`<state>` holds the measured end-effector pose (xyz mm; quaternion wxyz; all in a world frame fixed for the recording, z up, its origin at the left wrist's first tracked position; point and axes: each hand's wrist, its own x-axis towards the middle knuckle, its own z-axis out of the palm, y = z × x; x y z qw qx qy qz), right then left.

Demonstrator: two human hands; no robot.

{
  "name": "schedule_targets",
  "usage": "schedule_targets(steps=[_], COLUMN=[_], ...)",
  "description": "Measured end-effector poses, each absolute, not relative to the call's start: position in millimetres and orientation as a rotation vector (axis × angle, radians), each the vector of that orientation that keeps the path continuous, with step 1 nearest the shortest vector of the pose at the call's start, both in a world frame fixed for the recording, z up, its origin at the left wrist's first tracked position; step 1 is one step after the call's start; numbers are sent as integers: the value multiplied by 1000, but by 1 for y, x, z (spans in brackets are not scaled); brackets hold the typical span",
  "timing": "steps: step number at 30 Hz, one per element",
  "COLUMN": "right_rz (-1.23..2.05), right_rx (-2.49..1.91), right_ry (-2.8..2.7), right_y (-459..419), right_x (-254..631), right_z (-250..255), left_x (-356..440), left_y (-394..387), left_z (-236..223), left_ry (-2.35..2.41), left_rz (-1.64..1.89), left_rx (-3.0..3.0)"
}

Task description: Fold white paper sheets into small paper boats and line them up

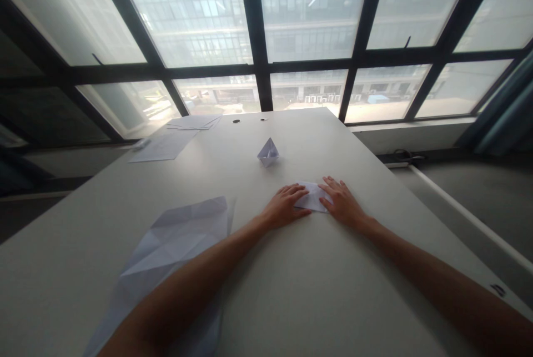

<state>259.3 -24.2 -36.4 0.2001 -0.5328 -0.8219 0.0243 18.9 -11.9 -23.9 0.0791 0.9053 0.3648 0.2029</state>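
Head view. Pale table, long, running up to a wall of dark-framed windows; daylight behind, buildings outside. Two small holes in the table near its far edge. Far left on the table: loose sheets lying flat. Near left: a large creased sheet, unfolded, partly under the left forearm. Mid-table, beyond the hands: a small paper boat, standing upright, well apart from both hands. Floor and a low sill to the right; a curtain at the far right edge.

Left hand: palm down, fingers stretched out flat and close together, tips resting on the left part of a small folded paper. Not curled round anything; pressing from above.

Right hand: palm down too, fingers spread a little, lying flat on the right side of the folded paper.

Folded paper: flat on the table between the two hands, touched by both, nearer the person than the boat. Its exact fold shape cannot be told.
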Motion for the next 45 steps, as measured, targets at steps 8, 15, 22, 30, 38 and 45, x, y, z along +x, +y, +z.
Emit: schedule_targets(steps=[8, 15, 22, 30, 38, 45], right_rz=[60, 105, 49, 103, 194, 643], right_rx=[-1334, -1213, -1222, -1325, -1319, -1230], right_ry=[-2240, -2294, -2357, -2275, -1859, -1392], right_y=[-23, -28, -30, -31, -34, -21], right_x=[262, 256, 258, 258, 255, 257], right_z=[-29, -23, -23, -19, -15, -21], left_x=[19, 19, 20, 22, 23, 25], left_y=[-5, -2, -2, -12, -13, -13], left_z=[-28, -31, -33, -17, -15, -17], left_ry=[1102, 1014, 1075, 1158, 1391, 1336], left_rz=[656, 733, 767, 891, 1112, 876], left_rx=[2629, 2675, 2663, 2551, 2447, 2565])
